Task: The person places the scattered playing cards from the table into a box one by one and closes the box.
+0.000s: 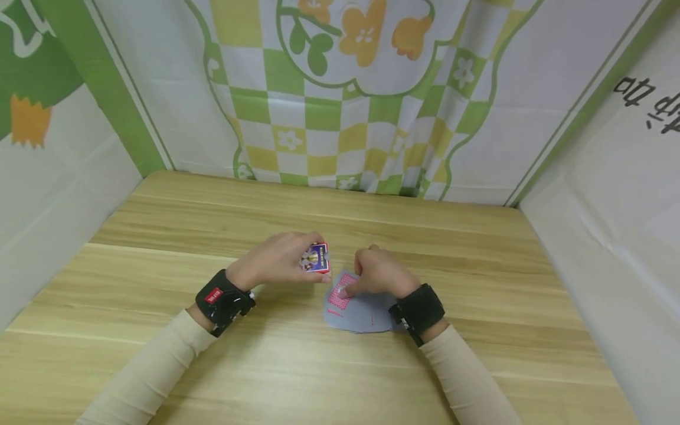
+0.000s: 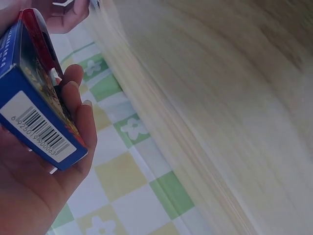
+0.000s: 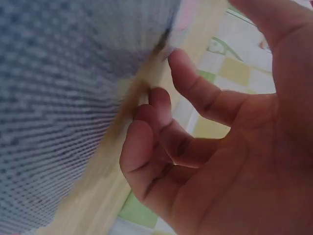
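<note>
Two hands over a wooden table (image 1: 255,366), both wearing black wristbands (image 1: 223,298) over or beside cream sleeves (image 1: 154,366).

Head view: left hand (image 1: 278,258) grips a small printed card box (image 1: 316,258), raised to the left of a fan of cards (image 1: 366,316); thumb and fingers lie along opposite sides of the box. Box face purple-blue with a figure on it, red along the right edge. Right hand (image 1: 385,271) is over the cards, thumb resting on the red-patterned back (image 1: 337,297) of the uppermost one; other fingers curled. Box and cards near each other, apart. Behind the table: a green, yellow and white checked curtain (image 1: 329,133) with flower prints.

Left wrist view: box tilted within the hand, blue end towards the camera, white barcode label (image 2: 38,127) on it. Fingers curl round the far side, tips bunched close together; grip firm on the box. Part of another hand at the top left.

Right wrist view: blurred, finely dotted surface of the cards fills the left side. Fingers bent, index set apart from the others, tips near the card edge. Thumb tip out of frame; cannot tell whether a card is pinched.
</note>
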Tool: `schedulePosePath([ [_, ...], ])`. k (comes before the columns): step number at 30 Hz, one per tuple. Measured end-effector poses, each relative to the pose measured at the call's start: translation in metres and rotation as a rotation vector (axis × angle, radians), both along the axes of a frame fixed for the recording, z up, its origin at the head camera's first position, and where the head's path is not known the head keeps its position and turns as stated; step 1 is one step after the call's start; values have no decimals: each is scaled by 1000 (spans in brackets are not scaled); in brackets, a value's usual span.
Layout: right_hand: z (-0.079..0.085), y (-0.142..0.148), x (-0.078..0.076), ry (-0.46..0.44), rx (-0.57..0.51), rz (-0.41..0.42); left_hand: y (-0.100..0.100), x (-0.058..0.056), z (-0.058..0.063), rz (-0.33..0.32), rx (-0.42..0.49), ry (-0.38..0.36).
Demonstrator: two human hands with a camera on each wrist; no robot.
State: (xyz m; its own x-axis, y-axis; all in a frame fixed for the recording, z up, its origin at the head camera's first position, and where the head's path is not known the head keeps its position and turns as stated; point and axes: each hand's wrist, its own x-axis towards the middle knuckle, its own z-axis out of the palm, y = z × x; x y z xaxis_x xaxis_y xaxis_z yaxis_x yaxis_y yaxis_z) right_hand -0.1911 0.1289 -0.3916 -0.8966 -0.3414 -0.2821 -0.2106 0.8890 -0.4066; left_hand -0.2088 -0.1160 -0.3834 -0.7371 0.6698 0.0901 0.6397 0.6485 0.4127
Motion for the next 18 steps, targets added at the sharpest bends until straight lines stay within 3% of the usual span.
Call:
schedulePosePath([
  [8,7,5,-4,-18,-155,-26,-1,-1,-1,8,15,-17],
  [15,16,15,-7,-183,-437,-9,-1,0,-1,5,24,-25],
  [18,21,18,-9,-182,-542,-51,-1,0,0,4,29,-29],
])
